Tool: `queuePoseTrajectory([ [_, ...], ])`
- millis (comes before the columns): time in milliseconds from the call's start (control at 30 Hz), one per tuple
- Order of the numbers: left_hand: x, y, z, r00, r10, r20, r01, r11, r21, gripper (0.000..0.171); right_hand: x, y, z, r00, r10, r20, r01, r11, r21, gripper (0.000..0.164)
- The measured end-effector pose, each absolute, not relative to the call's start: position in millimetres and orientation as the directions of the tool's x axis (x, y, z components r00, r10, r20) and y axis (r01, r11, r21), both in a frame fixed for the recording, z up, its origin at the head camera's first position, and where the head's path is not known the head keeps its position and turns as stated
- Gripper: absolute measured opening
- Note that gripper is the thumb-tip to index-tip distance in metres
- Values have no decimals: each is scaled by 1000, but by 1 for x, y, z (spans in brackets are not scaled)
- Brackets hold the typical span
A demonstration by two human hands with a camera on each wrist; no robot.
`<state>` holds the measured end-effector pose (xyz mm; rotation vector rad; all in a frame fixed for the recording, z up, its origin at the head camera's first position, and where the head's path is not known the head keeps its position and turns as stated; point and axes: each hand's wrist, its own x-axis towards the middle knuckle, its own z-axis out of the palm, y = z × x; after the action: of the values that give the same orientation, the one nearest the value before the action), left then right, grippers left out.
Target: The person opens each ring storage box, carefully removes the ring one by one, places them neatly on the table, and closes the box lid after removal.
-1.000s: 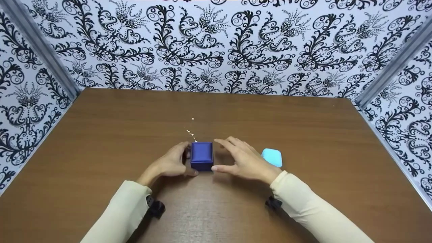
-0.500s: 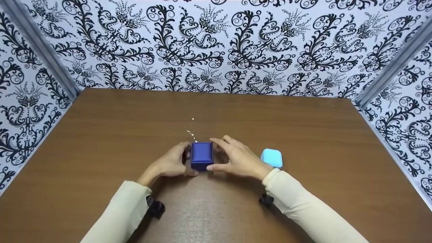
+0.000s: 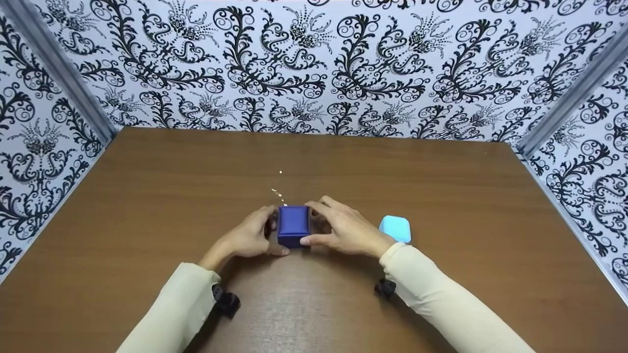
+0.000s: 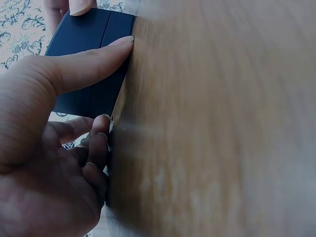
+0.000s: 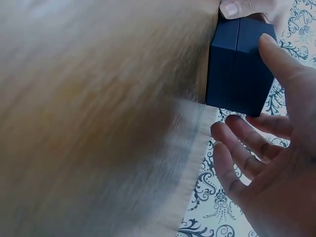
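Nearest my head camera, two cream sleeves (image 3: 446, 299) come in over the brown table (image 3: 417, 171), a small black device (image 3: 228, 304) at each cuff. Past them I have the left hand (image 3: 248, 236) and the right hand (image 3: 349, 230) gripping one dark blue box (image 3: 294, 220) between them, midway across the table — its lid down. The wrist views show me the left thumb crossing the seam to the base, the right thumb pressed on the lid. A light blue case (image 3: 396, 229) lies just beside the right wrist. Farther off, white specks (image 3: 280, 195) trail away from the box — then the black-and-white patterned wall (image 3: 314, 63).
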<state>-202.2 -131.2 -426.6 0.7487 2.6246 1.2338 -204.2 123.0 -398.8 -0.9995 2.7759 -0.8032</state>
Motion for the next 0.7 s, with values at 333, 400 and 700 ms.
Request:
queuePoseTrajectory([
  [333, -201, -133, -426, -882, 470, 38, 341, 580, 740, 82, -204, 121, -397, -797, -595, 100, -562, 671, -484, 75],
  [400, -201, -133, -426, -889, 458, 24, 324, 590, 739, 86, -204, 121, -397, -803, -589, 87, -549, 676, -491, 74],
  [700, -200, -132, -427, -877, 478, 54, 362, 583, 727, 78, -208, 119, -392, -808, -587, 41, -522, 683, -511, 73],
])
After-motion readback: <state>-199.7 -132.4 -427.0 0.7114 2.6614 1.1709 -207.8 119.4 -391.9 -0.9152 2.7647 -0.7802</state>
